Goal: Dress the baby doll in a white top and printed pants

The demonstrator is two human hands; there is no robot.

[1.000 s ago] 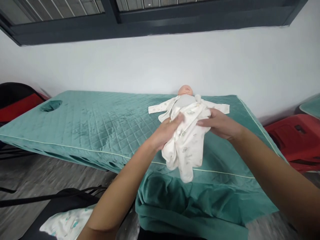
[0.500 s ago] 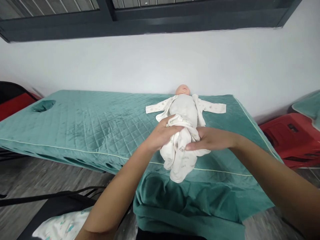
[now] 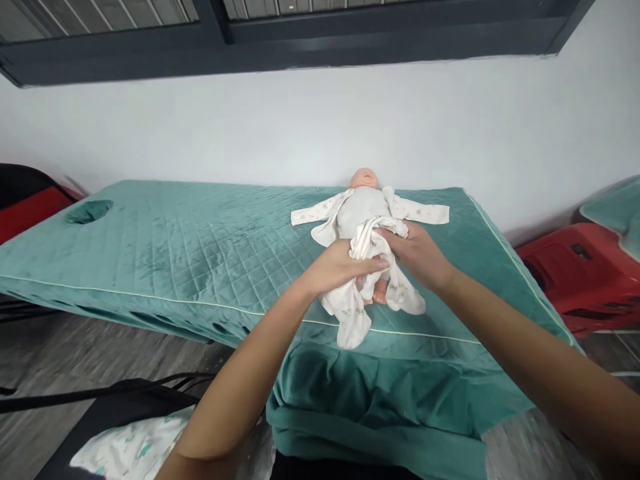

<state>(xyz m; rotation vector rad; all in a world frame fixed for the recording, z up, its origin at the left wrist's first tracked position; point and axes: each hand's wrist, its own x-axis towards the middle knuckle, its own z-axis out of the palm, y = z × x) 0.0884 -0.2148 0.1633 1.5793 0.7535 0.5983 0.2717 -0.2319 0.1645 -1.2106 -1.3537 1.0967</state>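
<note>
A baby doll (image 3: 363, 178) lies on its back on the green quilted bed cover, head toward the wall. Its arms are in the sleeves of an open white printed jacket (image 3: 323, 212), spread out to both sides. White baby trousers (image 3: 354, 319) are bunched over the doll's lower body, their legs hanging toward me. My left hand (image 3: 345, 265) is closed on the bunched cloth, thumb on top. My right hand (image 3: 415, 250) grips the waist edge at the other side. The doll's feet (image 3: 380, 291) show below the cloth; its legs are mostly hidden.
The massage bed (image 3: 200, 247) has a face hole (image 3: 89, 212) at its left end and stands against a white wall. A red plastic chair (image 3: 583, 273) is at the right. A patterned white cloth (image 3: 140, 443) lies on a black seat at lower left.
My right hand has moved up to the waist edge of the trousers. The trouser legs have spread apart, and the doll's feet have come into view.
</note>
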